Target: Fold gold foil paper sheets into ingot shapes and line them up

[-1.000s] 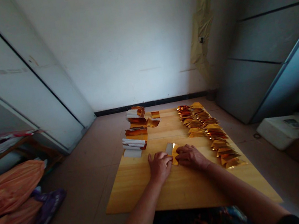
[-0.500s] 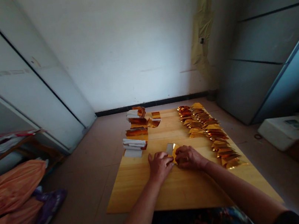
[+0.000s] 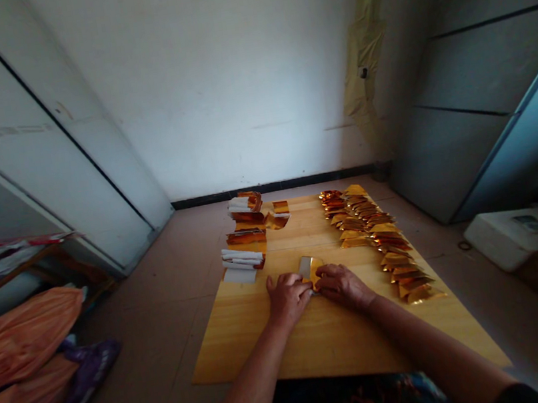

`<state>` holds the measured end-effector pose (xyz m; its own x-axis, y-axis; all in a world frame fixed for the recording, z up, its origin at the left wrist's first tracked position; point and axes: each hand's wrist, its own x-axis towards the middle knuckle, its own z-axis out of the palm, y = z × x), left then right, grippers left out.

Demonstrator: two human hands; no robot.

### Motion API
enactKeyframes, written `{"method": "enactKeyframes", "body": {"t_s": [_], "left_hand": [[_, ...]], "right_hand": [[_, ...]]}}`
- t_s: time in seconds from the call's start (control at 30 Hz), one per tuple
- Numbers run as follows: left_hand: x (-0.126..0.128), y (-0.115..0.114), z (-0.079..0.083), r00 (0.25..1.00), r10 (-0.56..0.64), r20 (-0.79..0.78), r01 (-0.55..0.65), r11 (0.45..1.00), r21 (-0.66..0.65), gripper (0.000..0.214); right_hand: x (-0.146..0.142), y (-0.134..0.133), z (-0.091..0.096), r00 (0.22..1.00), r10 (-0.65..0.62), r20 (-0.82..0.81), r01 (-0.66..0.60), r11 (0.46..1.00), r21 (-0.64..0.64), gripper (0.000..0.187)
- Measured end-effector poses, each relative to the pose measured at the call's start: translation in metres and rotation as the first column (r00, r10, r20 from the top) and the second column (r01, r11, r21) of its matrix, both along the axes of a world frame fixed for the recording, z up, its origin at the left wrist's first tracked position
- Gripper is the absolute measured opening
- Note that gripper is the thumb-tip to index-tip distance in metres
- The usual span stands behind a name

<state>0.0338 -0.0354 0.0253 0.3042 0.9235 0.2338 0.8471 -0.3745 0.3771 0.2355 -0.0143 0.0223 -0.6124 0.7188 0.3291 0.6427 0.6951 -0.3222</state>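
Observation:
A partly folded sheet of gold foil paper, its pale back showing on the left, lies on the wooden board between my hands. My left hand is closed on its left and near edge, with the fingertips pressed together there. My right hand grips the right side of the same sheet with bent fingers. Stacks of unfolded gold paper, some white side up, lie at the board's far left. Along the right side run rows of folded gold paper pieces, overlapping one another.
The wooden board stands over a tiled floor, close to a white wall. Orange and purple bags lie at the left, below cabinets. A white foam box sits on the floor at the right.
My right hand has shifted slightly, and more of the sheet's gold side shows between the hands as a flat fold. My left hand stays nearly still.

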Motion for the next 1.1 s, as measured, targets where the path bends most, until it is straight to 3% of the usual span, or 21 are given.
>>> {"method": "enactKeyframes", "body": {"t_s": [0.2,0.3,0.5,0.63,1.1], "left_hand": [[-0.008,-0.007,0.004,0.997,-0.075,-0.018,0.076,0.997,0.014,0.022],[-0.013,-0.010,0.006,0.992,-0.119,-0.034,0.118,0.993,-0.022,0.028],[-0.016,-0.009,0.007,0.984,-0.161,-0.073,0.158,0.986,-0.045,0.028],[-0.016,-0.008,0.006,0.985,-0.153,-0.079,0.147,0.986,-0.077,0.030],[-0.022,-0.016,0.010,0.958,-0.244,-0.152,0.237,0.970,-0.062,0.043]], "right_hand": [[-0.007,0.002,0.002,0.997,-0.042,-0.064,0.037,0.997,-0.074,0.020],[-0.013,0.002,0.006,0.990,-0.129,-0.058,0.120,0.982,-0.147,0.018],[-0.028,0.000,0.017,0.932,-0.355,0.077,0.363,0.897,-0.253,0.013],[-0.036,0.002,0.018,0.879,-0.441,0.181,0.475,0.843,-0.253,0.012],[-0.039,0.004,0.016,0.857,-0.455,0.244,0.508,0.825,-0.246,0.015]]}}
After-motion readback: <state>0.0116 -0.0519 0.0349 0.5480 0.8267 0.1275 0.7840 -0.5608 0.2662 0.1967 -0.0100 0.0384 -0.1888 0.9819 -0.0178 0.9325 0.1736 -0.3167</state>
